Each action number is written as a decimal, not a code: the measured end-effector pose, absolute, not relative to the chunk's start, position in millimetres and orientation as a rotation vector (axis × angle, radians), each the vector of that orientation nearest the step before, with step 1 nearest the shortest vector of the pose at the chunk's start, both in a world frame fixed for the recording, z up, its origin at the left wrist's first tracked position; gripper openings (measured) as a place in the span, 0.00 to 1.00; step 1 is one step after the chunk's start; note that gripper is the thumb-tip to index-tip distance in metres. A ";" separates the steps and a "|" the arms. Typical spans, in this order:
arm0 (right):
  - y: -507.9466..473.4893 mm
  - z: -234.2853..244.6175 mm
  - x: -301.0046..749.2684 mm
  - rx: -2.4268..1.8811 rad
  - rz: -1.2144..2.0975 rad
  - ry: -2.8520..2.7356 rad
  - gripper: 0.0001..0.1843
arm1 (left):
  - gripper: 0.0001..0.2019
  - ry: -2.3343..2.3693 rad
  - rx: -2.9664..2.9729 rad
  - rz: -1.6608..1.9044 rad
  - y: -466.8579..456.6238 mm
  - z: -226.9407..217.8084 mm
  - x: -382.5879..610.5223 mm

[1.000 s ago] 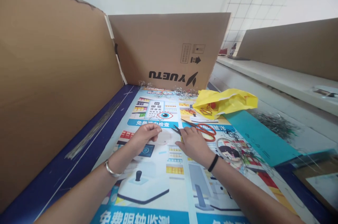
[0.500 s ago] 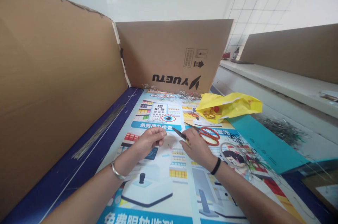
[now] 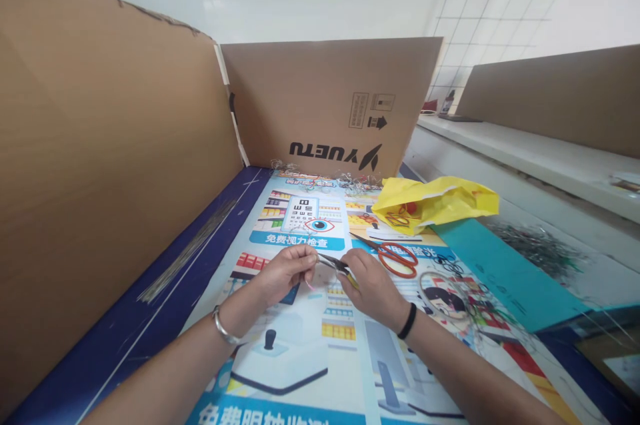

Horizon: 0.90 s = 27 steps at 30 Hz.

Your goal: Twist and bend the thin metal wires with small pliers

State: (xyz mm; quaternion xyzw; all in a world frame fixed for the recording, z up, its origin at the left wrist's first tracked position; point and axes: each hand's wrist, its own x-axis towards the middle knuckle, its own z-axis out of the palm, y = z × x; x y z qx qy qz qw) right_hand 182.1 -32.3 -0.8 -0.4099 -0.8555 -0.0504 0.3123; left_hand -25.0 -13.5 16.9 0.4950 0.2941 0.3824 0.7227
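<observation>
My right hand (image 3: pixel 373 285) is wrapped round a pair of long-nose pliers (image 3: pixel 341 265) with a yellow grip. The jaws point left and reach the fingertips of my left hand (image 3: pixel 290 273). Thumb and forefinger of that hand are pinched together. A thin pinkish strand (image 3: pixel 310 286) shows just below them; what the fingers hold is too small to make out. Scissors (image 3: pixel 397 260) with orange handles lie just beyond my right hand, their blades pointing away to the left. Both hands are over a printed poster (image 3: pixel 280 375) covering the table.
A cardboard wall (image 3: pixel 320 98) stands behind, with another cardboard wall (image 3: pixel 115 145) at left. Straight wires (image 3: pixel 187 255) lie on the blue strip. To the right are a yellow bag (image 3: pixel 450 203), a teal board (image 3: pixel 505 271), a tangled wire heap (image 3: pixel 535 251) and a wire coil (image 3: pixel 423 291).
The plier tips have come left to the fingertips of my left hand; before, there was a gap. The pinkish strand now shows below the left fingers. The other things stay put.
</observation>
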 end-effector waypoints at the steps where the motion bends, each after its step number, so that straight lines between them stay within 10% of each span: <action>1: -32.3 -0.1 182.4 -1.078 -0.163 -2.263 0.07 | 0.10 0.659 1.096 0.847 -13.3 16.4 -25.0; 27: -30.6 3.1 188.0 -1.053 -0.364 -2.334 0.09 | 0.11 0.732 1.100 0.832 -17.8 18.5 -18.1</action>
